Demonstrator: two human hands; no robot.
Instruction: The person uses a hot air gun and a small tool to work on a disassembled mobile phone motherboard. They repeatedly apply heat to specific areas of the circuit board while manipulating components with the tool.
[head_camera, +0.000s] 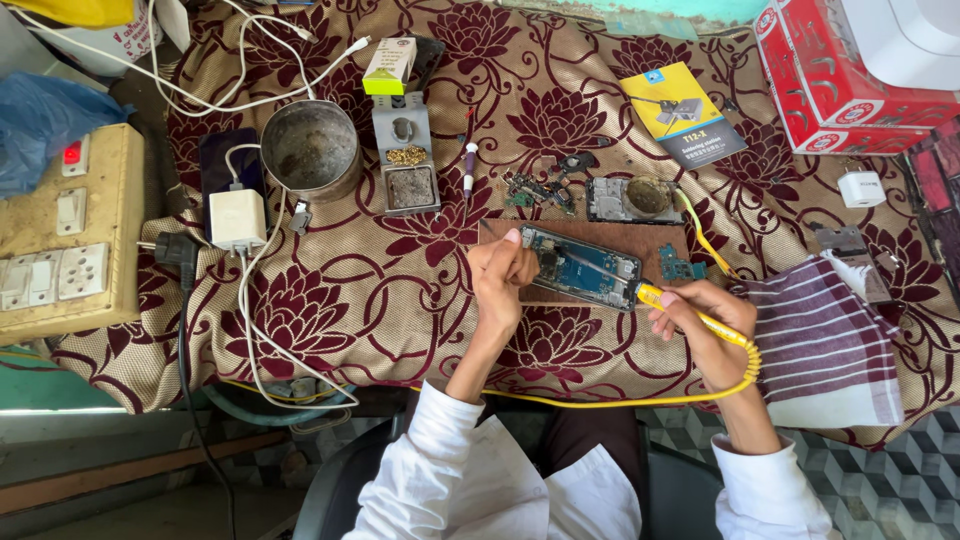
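An opened phone (583, 267) with a blue inner board lies on a brown wooden board (610, 236) over a maroon flowered cloth (400, 300). My left hand (503, 275) presses on the phone's left end, fingers curled. My right hand (705, 322) grips a yellow soldering iron (690, 312) like a pen. Its tip sits at the phone's right end. The iron's yellow cable (600, 400) loops back under my arms along the table edge.
A metal cup (312, 148), a grey tip-cleaner stand (406, 155), a white charger (237, 218) on a dark phone, loose phone parts (632, 198), a booklet (681, 113), red boxes (850, 80), a striped cloth (830, 340), a switchboard (65, 230) at left.
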